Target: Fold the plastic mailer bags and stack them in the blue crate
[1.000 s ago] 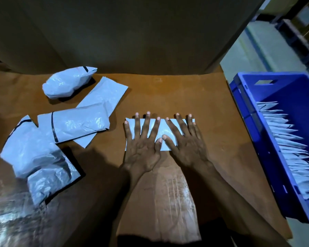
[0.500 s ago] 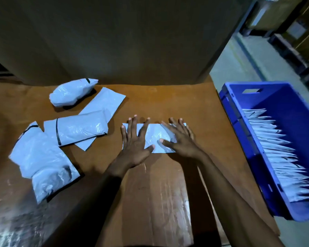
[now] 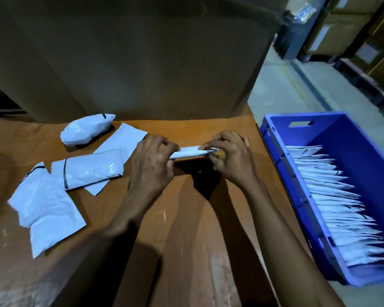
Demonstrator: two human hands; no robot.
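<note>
Head view: the left hand [image 3: 152,165] and right hand [image 3: 231,160] are pinching the ends of a folded bag [image 3: 190,152] above the surface [image 3: 186,218]; a blue crate [image 3: 346,138] is standing beside the right hand.

I log the folded mailer [image 3: 192,152] as thin white plastic film, smooth, with a soft sheen. The loose mailer bags [image 3: 91,171] are the same film: glossy, wrinkled, catching highlights. The blue crate [image 3: 273,149] is rigid moulded plastic, satin. The tabletop [image 3: 186,229] is brown cardboard, matt and scuffed, with glossy patches near me. The back panel [image 3: 142,63] is matt cardboard.
</note>
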